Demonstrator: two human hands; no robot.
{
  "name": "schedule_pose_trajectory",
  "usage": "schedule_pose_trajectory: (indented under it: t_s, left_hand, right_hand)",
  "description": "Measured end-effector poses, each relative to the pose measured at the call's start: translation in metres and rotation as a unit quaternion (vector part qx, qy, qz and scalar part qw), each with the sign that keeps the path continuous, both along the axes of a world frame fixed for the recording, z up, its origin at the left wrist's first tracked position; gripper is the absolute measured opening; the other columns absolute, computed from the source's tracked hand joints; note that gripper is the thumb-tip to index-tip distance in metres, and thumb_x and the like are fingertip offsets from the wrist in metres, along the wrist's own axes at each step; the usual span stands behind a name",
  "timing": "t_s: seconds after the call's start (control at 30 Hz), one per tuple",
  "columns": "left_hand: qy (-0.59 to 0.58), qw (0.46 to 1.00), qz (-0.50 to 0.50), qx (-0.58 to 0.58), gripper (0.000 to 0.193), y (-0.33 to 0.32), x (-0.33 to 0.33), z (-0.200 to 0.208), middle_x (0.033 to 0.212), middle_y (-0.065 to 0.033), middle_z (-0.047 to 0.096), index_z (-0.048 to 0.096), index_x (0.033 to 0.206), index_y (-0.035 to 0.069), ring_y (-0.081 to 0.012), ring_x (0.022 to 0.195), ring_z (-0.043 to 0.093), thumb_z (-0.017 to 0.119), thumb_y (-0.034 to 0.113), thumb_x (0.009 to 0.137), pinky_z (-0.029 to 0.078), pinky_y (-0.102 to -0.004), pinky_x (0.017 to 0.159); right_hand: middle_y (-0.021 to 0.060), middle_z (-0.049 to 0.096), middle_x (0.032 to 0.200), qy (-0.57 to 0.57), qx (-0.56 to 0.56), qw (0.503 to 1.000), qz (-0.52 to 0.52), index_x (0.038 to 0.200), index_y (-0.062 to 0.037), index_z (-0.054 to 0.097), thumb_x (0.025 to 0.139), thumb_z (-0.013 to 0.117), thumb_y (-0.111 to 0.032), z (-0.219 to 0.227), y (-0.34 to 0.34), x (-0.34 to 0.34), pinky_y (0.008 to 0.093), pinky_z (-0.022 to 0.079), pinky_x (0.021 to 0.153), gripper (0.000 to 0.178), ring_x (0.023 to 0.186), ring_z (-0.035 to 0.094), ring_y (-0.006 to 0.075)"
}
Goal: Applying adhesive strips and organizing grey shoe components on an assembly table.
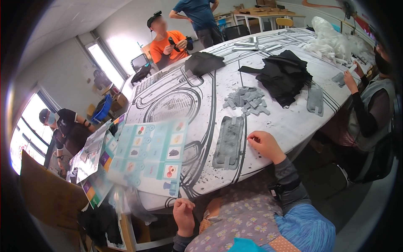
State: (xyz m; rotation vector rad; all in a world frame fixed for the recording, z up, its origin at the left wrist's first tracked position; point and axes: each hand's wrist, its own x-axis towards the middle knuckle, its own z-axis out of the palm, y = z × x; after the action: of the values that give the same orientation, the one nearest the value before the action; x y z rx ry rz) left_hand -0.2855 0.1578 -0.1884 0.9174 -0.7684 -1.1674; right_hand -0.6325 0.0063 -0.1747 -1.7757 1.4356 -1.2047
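My right hand (pixel 266 145) is over the table near its front edge, fingers drawn together in a pinch. Whatever its fingertips hold, if anything, is too small to make out. Just left of it lies a long grey tray-like pad (pixel 228 143) with rounded corners and a light tab at each end. Beyond the pad is a loose pile of short grey strips (pixel 247 101). My left hand (pixel 184 214) is low beside the table's front edge, its fingers curled in and their inside hidden. Closest to it are printed sheets (pixel 147 156) with fruit pictures.
Black cloth (pixel 285 75) lies beyond the strips, another black cloth (pixel 205 64) farther left. A second grey pad (pixel 315 99) rests at right, near a seated person (pixel 365 105). White plastic bags (pixel 329 40) heap at the far right. A person in orange (pixel 170 46) sits across the table.
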Motion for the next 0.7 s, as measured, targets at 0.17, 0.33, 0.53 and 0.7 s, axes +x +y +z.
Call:
schedule_pose_trajectory:
  t_s: [0.17,0.33,0.53,0.7]
  left_hand:
    - [0.006,0.998,-0.061,-0.034,0.022,0.002,0.011,-0.009,0.069,-0.0062,0.045,0.045,0.075,0.004,-0.0173,0.067,0.045,0.048,0.018,0.091,0.041,-0.0333,0.071]
    - [-0.009,0.994,-0.1,-0.032,0.028,0.002,0.012,-0.009,0.063,-0.0061,0.041,0.041,0.069,0.005,-0.0175,0.063,0.043,0.045,0.018,0.094,0.039,-0.0335,0.068]
    - [-0.05,0.997,-0.059,-0.02,0.041,0.0,0.007,-0.011,0.06,-0.0042,0.041,0.041,0.065,0.008,-0.0154,0.06,0.041,0.041,0.024,0.103,0.04,-0.0342,0.067]
    - [-0.034,0.999,-0.04,0.001,0.038,0.0,0.007,-0.013,0.064,-0.0046,0.042,0.042,0.069,0.006,-0.016,0.063,0.043,0.045,0.021,0.103,0.04,-0.0324,0.068]
  right_hand:
    - [0.0099,0.067,0.083,0.0,-0.001,1.0,0.001,0.094,-0.0017,0.068,0.089,0.063,-0.018,0.002,0.001,0.001,0.0321,0.048,0.068,0.018,0.074,0.062,0.0205]
    - [0.0102,0.066,0.082,-0.006,0.0,1.0,-0.003,0.094,-0.0018,0.068,0.088,0.063,-0.018,0.002,0.001,0.001,0.0326,0.048,0.068,0.018,0.074,0.062,0.0212]
    - [0.0114,0.066,0.081,-0.002,-0.011,1.0,-0.006,0.094,-0.0024,0.068,0.087,0.063,-0.018,-0.004,-0.001,-0.001,0.0338,0.048,0.069,0.018,0.075,0.063,0.0237]
    - [0.0111,0.066,0.081,0.013,-0.009,1.0,-0.011,0.093,-0.003,0.068,0.087,0.063,-0.02,-0.002,0.0,0.001,0.034,0.048,0.07,0.018,0.075,0.062,0.0241]
